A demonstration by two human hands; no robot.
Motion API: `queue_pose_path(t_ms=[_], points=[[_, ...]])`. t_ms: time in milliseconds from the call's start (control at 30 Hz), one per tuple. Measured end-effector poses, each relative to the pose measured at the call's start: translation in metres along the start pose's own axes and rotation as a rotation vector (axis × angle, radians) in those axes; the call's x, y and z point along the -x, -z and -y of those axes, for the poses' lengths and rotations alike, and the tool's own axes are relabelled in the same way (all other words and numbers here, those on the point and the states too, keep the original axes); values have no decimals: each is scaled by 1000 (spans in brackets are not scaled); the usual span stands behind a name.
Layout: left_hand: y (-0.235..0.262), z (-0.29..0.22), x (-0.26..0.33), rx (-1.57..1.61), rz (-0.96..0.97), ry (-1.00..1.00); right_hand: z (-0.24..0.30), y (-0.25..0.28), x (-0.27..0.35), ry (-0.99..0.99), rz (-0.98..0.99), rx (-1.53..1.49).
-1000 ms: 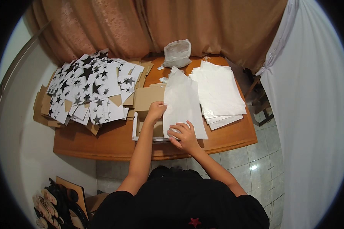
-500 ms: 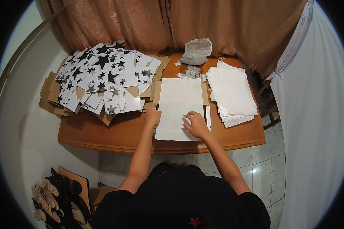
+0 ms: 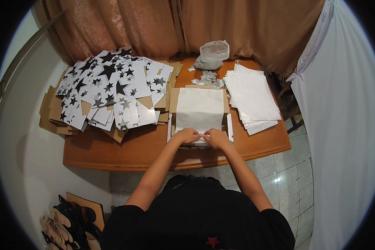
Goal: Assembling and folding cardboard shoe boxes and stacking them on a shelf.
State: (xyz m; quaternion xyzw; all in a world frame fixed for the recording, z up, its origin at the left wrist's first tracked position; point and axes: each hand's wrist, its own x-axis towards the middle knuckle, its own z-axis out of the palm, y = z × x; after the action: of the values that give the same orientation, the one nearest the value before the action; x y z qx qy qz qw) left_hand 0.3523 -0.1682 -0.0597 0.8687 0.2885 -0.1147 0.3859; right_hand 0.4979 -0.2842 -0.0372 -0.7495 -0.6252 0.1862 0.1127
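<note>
A white paper sheet (image 3: 200,109) lies across an open cardboard box (image 3: 173,109) in front of me at the middle of the table. The box is brown inside, with white flaps at its sides and a star-patterned strip at its near edge. My left hand (image 3: 188,135) and my right hand (image 3: 215,138) meet at the sheet's near edge, thumbs almost touching. Their fingers are closed on that edge, which is bent up or folded. The box floor is hidden beneath the sheet.
Flattened star-printed boxes (image 3: 108,89) are piled on the left of the wooden table (image 3: 108,152). White sheets (image 3: 254,96) are stacked at right. Behind the box are small packets (image 3: 208,78) and an open plastic bag (image 3: 213,56). Shoes (image 3: 58,227) stand at lower left.
The sheet, earlier flat over the box, has sunk into it and its near edge has come away from the table's front. Both hands have come together at that edge.
</note>
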Motion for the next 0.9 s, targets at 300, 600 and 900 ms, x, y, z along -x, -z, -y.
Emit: queue_pose_path(t_ms=[300, 600, 900], points=[[-12, 22, -29, 85, 277, -50, -9, -4, -15, -215, 309, -100], [9, -7, -16, 89, 472, -1, -29, -8, -21, -309, 430, -201], [-6, 7, -20, 99, 498, 109, -33, 18, -25, -268, -688, -177]])
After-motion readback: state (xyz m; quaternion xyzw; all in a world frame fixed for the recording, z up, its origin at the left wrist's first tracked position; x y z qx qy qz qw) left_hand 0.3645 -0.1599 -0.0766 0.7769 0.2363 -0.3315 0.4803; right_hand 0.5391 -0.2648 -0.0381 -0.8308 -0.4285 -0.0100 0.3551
